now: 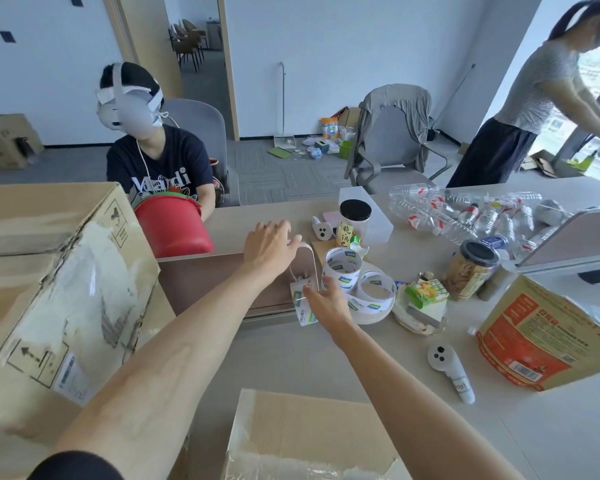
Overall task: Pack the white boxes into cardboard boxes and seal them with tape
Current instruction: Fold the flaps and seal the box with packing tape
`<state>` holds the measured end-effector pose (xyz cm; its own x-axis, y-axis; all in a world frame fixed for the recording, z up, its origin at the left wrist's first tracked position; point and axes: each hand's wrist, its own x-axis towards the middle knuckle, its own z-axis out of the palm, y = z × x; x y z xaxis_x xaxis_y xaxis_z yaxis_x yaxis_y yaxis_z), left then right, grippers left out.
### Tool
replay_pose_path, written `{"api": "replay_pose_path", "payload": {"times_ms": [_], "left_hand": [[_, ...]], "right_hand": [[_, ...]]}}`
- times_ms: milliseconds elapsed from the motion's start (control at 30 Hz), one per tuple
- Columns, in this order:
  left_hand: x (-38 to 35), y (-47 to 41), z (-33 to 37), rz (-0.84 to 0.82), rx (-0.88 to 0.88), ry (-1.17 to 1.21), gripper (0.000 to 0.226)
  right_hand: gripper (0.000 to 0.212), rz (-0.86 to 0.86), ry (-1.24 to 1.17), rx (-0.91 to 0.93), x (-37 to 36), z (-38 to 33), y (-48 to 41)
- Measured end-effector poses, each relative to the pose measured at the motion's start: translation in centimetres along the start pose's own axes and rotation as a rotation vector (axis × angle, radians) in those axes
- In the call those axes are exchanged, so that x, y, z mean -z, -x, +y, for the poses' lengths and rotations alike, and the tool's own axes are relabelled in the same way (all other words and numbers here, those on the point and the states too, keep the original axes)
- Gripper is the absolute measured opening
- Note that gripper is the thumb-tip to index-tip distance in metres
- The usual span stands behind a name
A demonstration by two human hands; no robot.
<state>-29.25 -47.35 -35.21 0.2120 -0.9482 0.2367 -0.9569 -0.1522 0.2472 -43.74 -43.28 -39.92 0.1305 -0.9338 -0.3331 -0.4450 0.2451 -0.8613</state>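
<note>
View: head camera, looking forward and down over a pale desk.
Left hand: just above the view's centre, palm down on the rounded top corner of a pinkish desk divider; the fingers lie relaxed and fairly straight, gripping nothing.
Right hand: at 5 o'clock of the left hand, fingers stretched towards 9 o'clock and touching a tape roll at the divider's foot; whether they pinch it cannot be told.
Other tape rolls: two more white-labelled rolls just beside the right hand, at its 1 to 3 o'clock, one higher than the other.
Large cardboard box: at 9 o'clock, with torn tape and paper on its near face.
Near cardboard box: at 6 o'clock, between the two forearms, its flap edge ragged.
Printed carton: at 4 o'clock, orange and tilted.
Controller: white, lying between the printed carton and the right forearm.
Clutter: black-lidded jar at 1 o'clock, pile of clear plastic bottles at 2 o'clock, red bucket at 10 o'clock.
People: one seated behind the bucket wearing a headset, another standing at 2 o'clock.
</note>
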Motion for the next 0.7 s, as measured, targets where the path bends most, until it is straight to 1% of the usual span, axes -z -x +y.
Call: {"api": "replay_pose_path", "payload": {"times_ms": [67,133,267,333,400,433,500,567,633,700], "left_hand": [[0.1,0.3,0.2,0.074,-0.097,0.024,0.025],[0.4,0.7,0.1,0.06,-0.118,-0.004,0.022],[1.0,2.1,-0.5,0.052,-0.11,-0.126,0.031],[1.6,3.4,-0.7,0.052,-0.061,-0.166,0.037],[2.2,5.3,-0.8,0.056,-0.025,-0.163,0.038],[2.6,6.5,-0.8,0.066,-0.022,-0.13,0.037],[3.2,9.9,-0.3,0.089,-0.028,0.023,0.034],[3.5,14.2,0.7,0.104,-0.072,0.163,0.03],[3.6,18.9,1.6,0.09,-0.096,0.257,0.029],[3.3,23.6,2.4,0.048,-0.083,0.31,0.03]], "right_hand": [[0.047,-0.005,0.024,-0.004,0.8,-0.1,0.3],[0.048,-0.001,0.023,-0.013,1.7,-0.2,0.8],[0.053,0.039,0.053,0.001,3.5,-0.2,2.4],[0.05,0.06,0.067,0.026,4.7,-0.4,3.8],[0.045,0.085,0.084,0.068,5.9,-0.4,5.5],[0.044,0.097,0.094,0.093,6.5,-0.4,6.4],[0.043,0.124,0.115,0.138,7.6,0.0,8.2],[0.043,0.145,0.151,0.187,8.3,0.6,10.3],[0.041,0.157,0.207,0.272,8.7,1.7,12.8],[0.039,0.138,0.257,0.366,9.2,3.3,15.8]]}}
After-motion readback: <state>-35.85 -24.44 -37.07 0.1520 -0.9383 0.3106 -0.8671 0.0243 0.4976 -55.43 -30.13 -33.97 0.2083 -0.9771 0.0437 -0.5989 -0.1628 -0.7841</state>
